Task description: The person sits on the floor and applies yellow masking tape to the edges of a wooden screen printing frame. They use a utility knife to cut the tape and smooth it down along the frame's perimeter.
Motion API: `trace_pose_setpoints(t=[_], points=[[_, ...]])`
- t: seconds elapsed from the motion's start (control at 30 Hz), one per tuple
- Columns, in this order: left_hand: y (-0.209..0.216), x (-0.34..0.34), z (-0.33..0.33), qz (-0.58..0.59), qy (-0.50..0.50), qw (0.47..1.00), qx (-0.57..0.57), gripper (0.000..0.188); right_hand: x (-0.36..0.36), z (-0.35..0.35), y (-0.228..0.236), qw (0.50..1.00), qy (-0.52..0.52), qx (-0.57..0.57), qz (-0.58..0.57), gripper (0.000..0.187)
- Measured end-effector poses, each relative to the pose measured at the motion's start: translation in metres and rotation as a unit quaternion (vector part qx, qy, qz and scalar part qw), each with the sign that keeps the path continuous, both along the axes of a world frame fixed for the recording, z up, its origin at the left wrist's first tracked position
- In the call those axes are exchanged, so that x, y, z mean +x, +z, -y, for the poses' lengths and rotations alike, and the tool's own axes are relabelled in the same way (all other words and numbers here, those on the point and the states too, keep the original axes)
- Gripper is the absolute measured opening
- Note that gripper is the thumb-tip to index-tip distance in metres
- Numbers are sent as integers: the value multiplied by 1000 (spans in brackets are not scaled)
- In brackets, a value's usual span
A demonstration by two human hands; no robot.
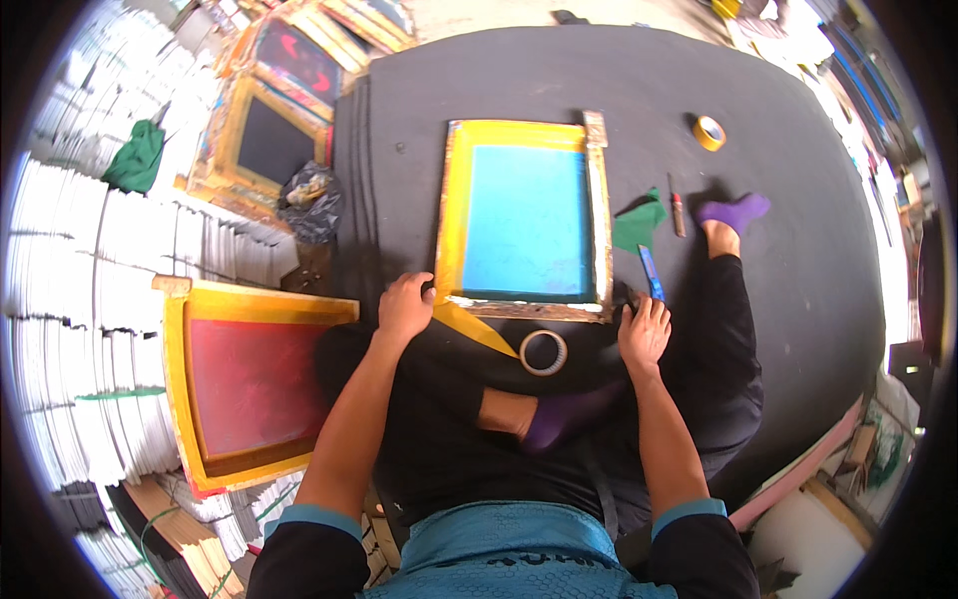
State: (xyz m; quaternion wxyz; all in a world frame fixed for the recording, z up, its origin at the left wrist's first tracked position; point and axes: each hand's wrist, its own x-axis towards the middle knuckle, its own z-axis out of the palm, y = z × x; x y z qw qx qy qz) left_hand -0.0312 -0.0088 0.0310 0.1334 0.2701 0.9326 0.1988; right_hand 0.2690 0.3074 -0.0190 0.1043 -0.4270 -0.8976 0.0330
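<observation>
A wooden screen-printing frame (pixel 449 205) edged with yellow tape lies before me, its mesh (pixel 527 220) light blue. At its lower left corner my left hand (pixel 403 307) is closed, thumb and fingertips at the end of a yellow tape strip (pixel 475 330). That strip slants down to the tape roll (pixel 526 366) near my lap. Close to the lower right corner rests my right hand (pixel 645 332), its fingers loosely apart and holding nothing I can see. Just beyond those fingers lies a blue utility knife (pixel 650 270). A green cloth (pixel 639 224) is beside the frame.
A red-handled tool (pixel 678 215) and another yellow tape roll (pixel 710 134) lie on the black surface (pixel 798 270). My foot in a purple sock (pixel 736 210) is at right. Left, a red-mesh frame (pixel 176 369) leans near paper stacks (pixel 60 230); a black plastic bag (pixel 312 215) sits farther back.
</observation>
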Motion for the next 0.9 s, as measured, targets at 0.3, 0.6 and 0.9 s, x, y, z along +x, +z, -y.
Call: trace_pose_setpoints(t=[0.3, 0.6, 0.9], points=[[-20, -44, 44, 75, 3, 994, -79, 26, -37, 4, 24, 920, 384, -5, 74, 45], [-35, -57, 36, 40, 15, 996, -80, 23, -33, -11, 36, 936, 345, -28, 66, 45], [-44, -97, 43, -31, -100, 994, -43, 15, -157, 71, 54, 882, 457, -76, -85, 13]])
